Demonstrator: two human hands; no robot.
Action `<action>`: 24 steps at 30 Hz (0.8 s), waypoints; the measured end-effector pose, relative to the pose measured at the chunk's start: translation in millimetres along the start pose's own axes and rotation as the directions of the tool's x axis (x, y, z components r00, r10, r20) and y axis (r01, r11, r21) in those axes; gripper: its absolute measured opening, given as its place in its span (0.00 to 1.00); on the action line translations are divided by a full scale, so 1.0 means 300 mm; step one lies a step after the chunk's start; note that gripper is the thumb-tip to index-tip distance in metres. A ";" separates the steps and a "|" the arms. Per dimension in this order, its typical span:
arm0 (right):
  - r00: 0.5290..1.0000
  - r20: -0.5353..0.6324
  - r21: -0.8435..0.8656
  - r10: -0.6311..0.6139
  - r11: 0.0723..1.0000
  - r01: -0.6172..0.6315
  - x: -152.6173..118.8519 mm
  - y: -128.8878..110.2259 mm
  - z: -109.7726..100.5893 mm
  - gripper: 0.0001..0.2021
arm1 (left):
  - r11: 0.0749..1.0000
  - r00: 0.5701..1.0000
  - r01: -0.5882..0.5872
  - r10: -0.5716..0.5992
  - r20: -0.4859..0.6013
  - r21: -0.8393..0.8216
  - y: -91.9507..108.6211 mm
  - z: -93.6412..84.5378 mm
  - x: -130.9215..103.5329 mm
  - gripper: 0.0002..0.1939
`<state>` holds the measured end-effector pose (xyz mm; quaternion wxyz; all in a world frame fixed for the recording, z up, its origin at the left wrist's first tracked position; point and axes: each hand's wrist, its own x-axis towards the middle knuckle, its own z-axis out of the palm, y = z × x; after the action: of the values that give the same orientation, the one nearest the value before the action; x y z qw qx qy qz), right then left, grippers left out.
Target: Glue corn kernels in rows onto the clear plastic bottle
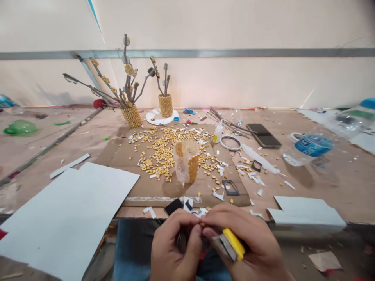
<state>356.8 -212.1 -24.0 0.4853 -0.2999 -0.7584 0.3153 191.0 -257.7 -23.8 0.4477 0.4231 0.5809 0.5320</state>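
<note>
My left hand (177, 246) is closed in a pinch, its fingertips meeting those of my right hand above the table's near edge. Whatever small piece sits between the fingertips is mostly hidden. My right hand (249, 242) is curled around a yellow box cutter (234, 244) with a metal part showing. Just beyond the hands lie white paper scraps (202, 212) and a black piece (173, 207). Farther on, a clear plastic cup (181, 166), partly covered with corn kernels, stands on the cardboard (114, 156) beside loose corn kernels (164, 150).
Two kernel-covered pots, one left (131, 116) and one on a white disc (165, 105), hold twigs. White paper (70, 218) overhangs the left edge. On the right are a glue bottle (217, 132), tape roll (230, 143), phone (263, 135) and plastic bottle piece (307, 148).
</note>
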 end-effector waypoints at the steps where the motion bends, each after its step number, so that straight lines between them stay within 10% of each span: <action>1: 1.000 0.017 0.021 -0.001 1.000 0.001 0.018 0.000 0.000 0.17 | 1.000 1.000 0.000 0.000 0.002 0.012 0.008 0.003 0.010 0.12; 9: 0.974 0.224 0.140 -0.023 0.990 -0.009 0.169 -0.038 -0.055 0.14 | 0.994 1.000 -0.026 0.026 -0.004 0.102 0.086 -0.026 0.036 0.09; 13: 0.944 0.314 0.004 0.099 0.994 -0.106 0.268 -0.056 -0.102 0.09 | 0.875 0.946 -0.315 0.259 0.196 0.368 0.182 -0.114 0.113 0.04; 17: 0.938 0.279 -0.017 0.204 0.978 -0.208 0.390 0.009 -0.185 0.05 | 0.662 0.837 -0.548 0.427 0.343 0.512 0.241 -0.217 0.330 0.25; 24: 0.917 0.152 0.263 0.368 0.880 -0.397 0.473 0.209 -0.215 0.06 | 0.984 0.696 -0.161 0.061 0.715 0.073 0.195 -0.208 0.660 0.54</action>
<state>376.3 -53.3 26.8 0.4142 -0.3541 -0.6528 0.5262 83.6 -76.5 22.8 0.5754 0.6577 0.3703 0.3152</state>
